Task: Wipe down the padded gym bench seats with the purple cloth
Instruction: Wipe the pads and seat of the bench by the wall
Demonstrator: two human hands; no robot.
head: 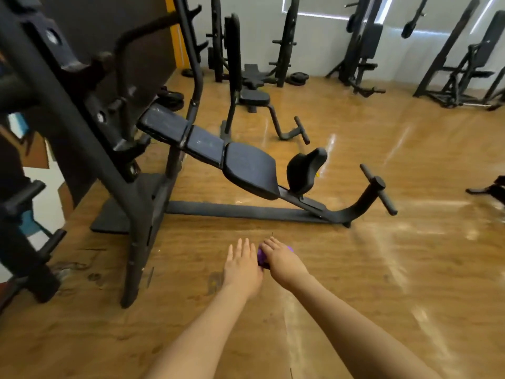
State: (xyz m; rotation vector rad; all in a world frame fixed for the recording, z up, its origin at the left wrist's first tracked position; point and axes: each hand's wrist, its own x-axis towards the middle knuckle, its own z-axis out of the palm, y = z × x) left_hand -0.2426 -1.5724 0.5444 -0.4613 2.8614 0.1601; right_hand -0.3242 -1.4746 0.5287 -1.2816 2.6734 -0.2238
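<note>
Left hand: held out over the wooden floor, fingers straight and together, nothing in its grip; its edge lies just beside the cloth.
Right hand: fingers curled down over the purple cloth, grip clenched round it.
Purple cloth: bunched small under the right hand, between the two hands, only slivers of purple showing at the left side and past the knuckles.
Nearest bench: a decline bench stands ahead of the hands, well apart from them; its long back pad slopes down to the seat pad, with a small curved pad beyond.
Stage, as I judge it: cloth in hand, no pad touched yet; wiping is about to start.
Risk 1: the cloth is wadded tight, so it may smear a narrow strip and miss the pad edges unless opened out.
Risk 2: reaching in past the black rack upright and its pegs could knock an arm or snag the cloth.
Risk 3: the glossy floor looks slick; leaning over the low seat could cost footing.
Hard to make out: most of the cloth is hidden; its size and dampness cannot be told.
Cut off: the rack runs out of frame at left; the far benches are too small to judge.
</note>
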